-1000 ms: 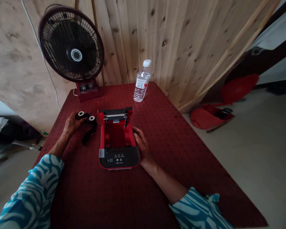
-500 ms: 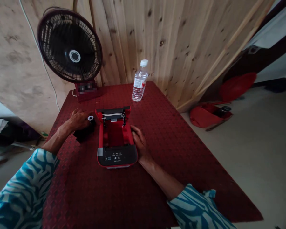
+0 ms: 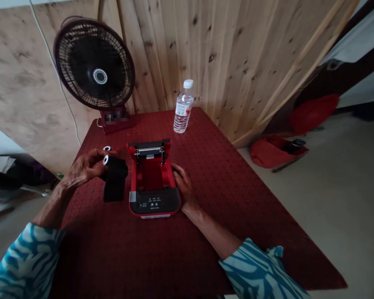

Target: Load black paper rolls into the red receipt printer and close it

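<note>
Leftmost, the left hand [image 3: 85, 168] holds a black roll [image 3: 116, 165], its strip hanging down, a second roll [image 3: 107, 148] just behind. Next, on the table [image 3: 212, 166], the red printer [image 3: 155, 203] stands open, lid [image 3: 149, 145] raised, neither roll inside yet. The right hand [image 3: 184, 189] curves against its side, grip unclear.

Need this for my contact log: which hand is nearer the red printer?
Right. The right hand touches the right side of the red printer; the left hand is apart, to its left.
</note>
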### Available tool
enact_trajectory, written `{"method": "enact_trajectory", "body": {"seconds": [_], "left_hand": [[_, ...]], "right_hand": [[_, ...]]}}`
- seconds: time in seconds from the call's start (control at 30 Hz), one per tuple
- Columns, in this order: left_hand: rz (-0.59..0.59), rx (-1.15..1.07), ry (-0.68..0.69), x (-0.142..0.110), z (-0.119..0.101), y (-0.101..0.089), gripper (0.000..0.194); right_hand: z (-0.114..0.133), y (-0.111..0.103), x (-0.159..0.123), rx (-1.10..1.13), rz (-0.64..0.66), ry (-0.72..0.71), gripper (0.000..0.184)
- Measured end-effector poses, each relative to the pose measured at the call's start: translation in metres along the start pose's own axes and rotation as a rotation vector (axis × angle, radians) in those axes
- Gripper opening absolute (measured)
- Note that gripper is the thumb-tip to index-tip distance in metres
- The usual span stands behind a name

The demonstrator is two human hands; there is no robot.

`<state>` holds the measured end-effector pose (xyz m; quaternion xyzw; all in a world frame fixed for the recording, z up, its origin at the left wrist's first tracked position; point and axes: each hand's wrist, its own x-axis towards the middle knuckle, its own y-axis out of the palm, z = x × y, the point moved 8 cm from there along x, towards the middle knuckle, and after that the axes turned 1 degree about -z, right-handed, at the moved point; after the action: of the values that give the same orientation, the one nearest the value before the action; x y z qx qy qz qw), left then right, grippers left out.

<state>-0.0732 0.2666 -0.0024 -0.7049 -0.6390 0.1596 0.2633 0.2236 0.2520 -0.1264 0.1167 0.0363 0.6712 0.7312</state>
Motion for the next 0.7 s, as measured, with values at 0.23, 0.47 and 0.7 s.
{"method": "enact_trajectory", "body": {"seconds": [0.23, 0.47, 0.7], "left_hand": [[0.103, -0.654, 0.110, -0.030, -0.024, 0.020, 0.034], [0.059, -0.562, -0.018, -0.041, -0.035, 0.047, 0.041], [0.141, 0.313, 0.306, -0.023, -0.090, 0.092, 0.035]], "right_hand": [[-0.007, 0.001, 0.000, 0.047, -0.014, 0.046, 0.037], [-0.007, 0.003, -0.001, 0.057, -0.008, 0.054, 0.035], [0.005, 0.004, -0.001, -0.002, 0.002, 0.002, 0.031]]}}
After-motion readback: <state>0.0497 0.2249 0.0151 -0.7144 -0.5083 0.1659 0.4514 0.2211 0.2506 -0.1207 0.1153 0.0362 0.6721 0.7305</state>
